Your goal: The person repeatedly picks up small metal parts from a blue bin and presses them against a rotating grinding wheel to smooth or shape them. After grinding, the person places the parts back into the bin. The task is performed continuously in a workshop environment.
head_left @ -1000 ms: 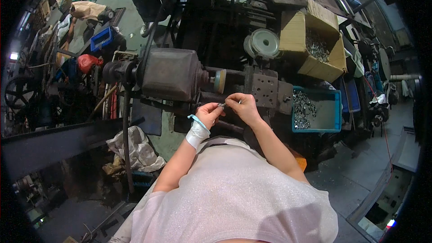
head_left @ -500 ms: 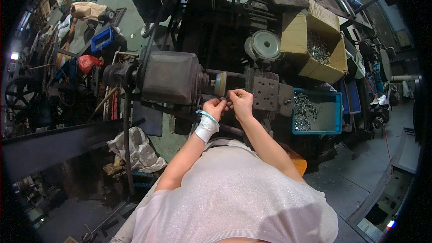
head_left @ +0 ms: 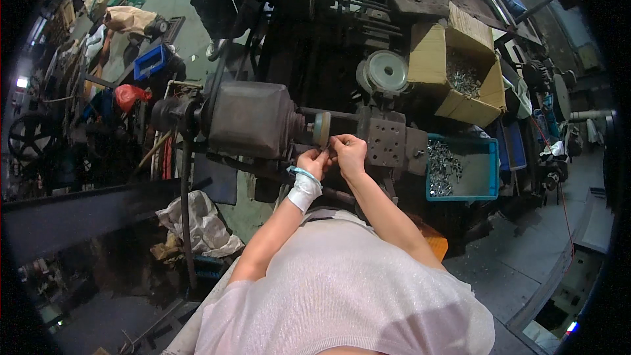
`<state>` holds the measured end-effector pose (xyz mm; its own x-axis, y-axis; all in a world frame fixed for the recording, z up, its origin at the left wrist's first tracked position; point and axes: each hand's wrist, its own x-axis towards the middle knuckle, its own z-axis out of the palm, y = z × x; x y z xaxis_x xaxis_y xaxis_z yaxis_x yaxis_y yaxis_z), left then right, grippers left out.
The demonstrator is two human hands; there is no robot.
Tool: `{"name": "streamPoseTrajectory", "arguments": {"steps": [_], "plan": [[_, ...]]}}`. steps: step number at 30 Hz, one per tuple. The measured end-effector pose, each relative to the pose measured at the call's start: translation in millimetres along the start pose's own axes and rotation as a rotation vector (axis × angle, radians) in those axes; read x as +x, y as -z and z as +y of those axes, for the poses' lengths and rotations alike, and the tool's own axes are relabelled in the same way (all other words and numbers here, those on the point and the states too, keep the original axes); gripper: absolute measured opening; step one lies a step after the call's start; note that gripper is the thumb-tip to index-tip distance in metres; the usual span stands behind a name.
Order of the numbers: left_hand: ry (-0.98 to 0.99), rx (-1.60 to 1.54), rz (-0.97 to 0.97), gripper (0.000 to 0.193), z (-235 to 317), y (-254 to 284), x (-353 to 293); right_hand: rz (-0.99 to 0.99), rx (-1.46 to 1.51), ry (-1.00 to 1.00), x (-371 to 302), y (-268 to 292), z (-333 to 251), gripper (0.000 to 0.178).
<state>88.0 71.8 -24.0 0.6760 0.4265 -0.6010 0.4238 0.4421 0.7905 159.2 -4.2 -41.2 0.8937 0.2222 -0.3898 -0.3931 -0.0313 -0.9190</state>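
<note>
A grinding machine with a dark motor housing [head_left: 250, 118] stands in front of me. On its spindle sits a pale wheel [head_left: 322, 128] with a yellowish rim. My left hand [head_left: 314, 161], its wrist wrapped in white, is closed just below the wheel. Beside it, my right hand [head_left: 349, 154] is also closed, fingertips meeting those of the left. Whatever small piece they pinch is hidden by the fingers. To the right of the hands is a dark metal block [head_left: 386, 138] with several holes.
A teal bin [head_left: 476, 198] with small shiny metal parts stands at the right. Behind it, an open cardboard box [head_left: 426, 59] holds more metal pieces. A round metal disc [head_left: 386, 71] sits beyond the block. A crumpled white sack [head_left: 200, 223] lies at the lower left.
The view has shifted slightly, so the machine and bins sit a little lower. Both hands stay together below the wheel, with hardly any change in their pose.
</note>
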Motion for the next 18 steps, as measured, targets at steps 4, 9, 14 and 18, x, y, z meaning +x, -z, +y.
{"name": "streamPoseTrajectory", "arguments": {"steps": [4,9,14,18], "plan": [[0.007,-0.007,-0.122,0.024,8.0,9.0,-12.4,-0.082,0.100,-0.047,-14.3,8.9,-16.4,0.011],[0.215,-0.272,-0.313,0.029,7.9,26.3,-23.0,-0.237,0.115,0.025,-28.3,17.9,-28.7,0.012],[0.153,-0.280,-0.343,0.020,2.6,24.6,-14.7,-0.242,0.160,-0.026,-33.3,19.4,-31.3,0.015],[0.106,-0.106,-0.280,0.019,2.4,21.5,-13.3,-0.164,0.115,-0.112,-31.3,16.5,-26.0,0.015]]}}
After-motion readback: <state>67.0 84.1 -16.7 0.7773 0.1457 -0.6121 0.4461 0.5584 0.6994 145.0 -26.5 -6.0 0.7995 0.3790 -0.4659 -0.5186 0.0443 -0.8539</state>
